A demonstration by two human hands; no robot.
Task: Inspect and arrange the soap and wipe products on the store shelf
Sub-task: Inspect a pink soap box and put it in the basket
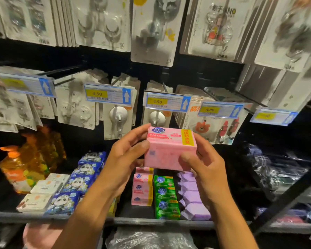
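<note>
Pink soap pack (170, 149), yellow side band, gripped by both hands.

- Dim overall, gaps between goods near black; white hanging cards (152, 51) glare up top.
- Edges bend and smear (wide lens); pink soap pack (169, 151) sharpest.

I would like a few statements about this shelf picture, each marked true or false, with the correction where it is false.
1. The left hand and the right hand both hold the pink soap pack. True.
2. The green soap packs stand between a pink row and purple packs. True.
3. The panda packs hang from hooks. False: the blue panda packs lie on the shelf.
4. The held pack rests on the shelf. False: it is lifted above the pink row.
</note>
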